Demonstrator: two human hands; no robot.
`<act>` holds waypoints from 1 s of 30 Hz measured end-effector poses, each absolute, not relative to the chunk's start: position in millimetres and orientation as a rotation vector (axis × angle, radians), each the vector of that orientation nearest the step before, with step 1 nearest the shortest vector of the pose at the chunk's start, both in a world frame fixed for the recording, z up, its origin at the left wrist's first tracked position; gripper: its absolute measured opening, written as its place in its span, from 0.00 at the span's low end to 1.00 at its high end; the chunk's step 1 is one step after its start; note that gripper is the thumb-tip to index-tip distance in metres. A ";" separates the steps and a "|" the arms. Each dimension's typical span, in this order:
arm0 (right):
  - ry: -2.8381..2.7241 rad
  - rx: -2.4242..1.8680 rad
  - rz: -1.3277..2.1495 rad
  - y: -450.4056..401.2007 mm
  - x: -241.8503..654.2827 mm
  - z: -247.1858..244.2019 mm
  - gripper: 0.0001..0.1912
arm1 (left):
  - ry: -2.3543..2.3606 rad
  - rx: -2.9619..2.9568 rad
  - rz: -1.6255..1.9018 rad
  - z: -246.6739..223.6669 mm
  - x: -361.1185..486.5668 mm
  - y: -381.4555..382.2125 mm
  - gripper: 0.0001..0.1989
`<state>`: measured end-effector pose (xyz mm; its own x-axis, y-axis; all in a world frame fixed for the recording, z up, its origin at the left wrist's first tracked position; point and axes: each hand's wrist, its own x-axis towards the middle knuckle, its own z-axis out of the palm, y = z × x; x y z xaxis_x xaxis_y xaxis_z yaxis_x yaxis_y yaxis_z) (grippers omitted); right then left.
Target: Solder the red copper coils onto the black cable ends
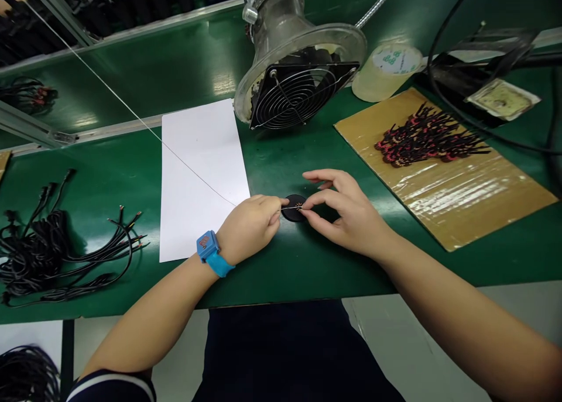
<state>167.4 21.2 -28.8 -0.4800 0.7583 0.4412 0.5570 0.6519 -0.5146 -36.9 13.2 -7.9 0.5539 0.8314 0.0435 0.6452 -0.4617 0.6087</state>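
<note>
mid-frame, the left hand (251, 225) grips thin wire (290, 207) that the right hand (349, 212) seemingly pinches over the black disc (291, 216), apparent positioning needing steadiness.

And here we are, both bare forearms angled in toward each other! The left forearm (158, 317) slants up from the lower left, and the left grip (248, 226) at its end is curled up tight, back of the hand on top, fingers folded under, one digit's tip poking out toward the other side. Now over to the right forearm (456, 308), stretched in long from the lower right. The right grip (346, 215) is the looser one: thumb and index tips close together, whether touching I can't tell, another finger held up and away. The two sets of fingertips? Near each other, with a gap between!
</note>
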 end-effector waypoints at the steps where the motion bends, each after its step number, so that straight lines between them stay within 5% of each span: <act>1: -2.225 -1.011 0.368 20.8 168.1 -27.7 0.01 | 1.184 2.253 0.464 -7.5 -37.1 13.1 0.16; 15: -2.342 -0.894 -0.164 16.3 173.7 -23.9 0.05 | 1.513 2.021 0.683 5.2 -29.6 14.1 0.15; 21: -2.333 -0.817 -0.346 13.8 172.4 -21.0 0.09 | 1.575 1.632 0.519 21.7 -19.0 27.0 0.17; 30: -2.073 -1.013 0.261 23.7 183.7 -28.7 0.06 | 1.439 1.432 0.274 21.1 -13.7 34.1 0.20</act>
<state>183.7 23.7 -28.7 -0.3625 0.7372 0.5702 0.5732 0.6587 -0.4873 -13.7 34.1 21.1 0.2538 0.8355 -0.4874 0.5979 0.2606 0.7580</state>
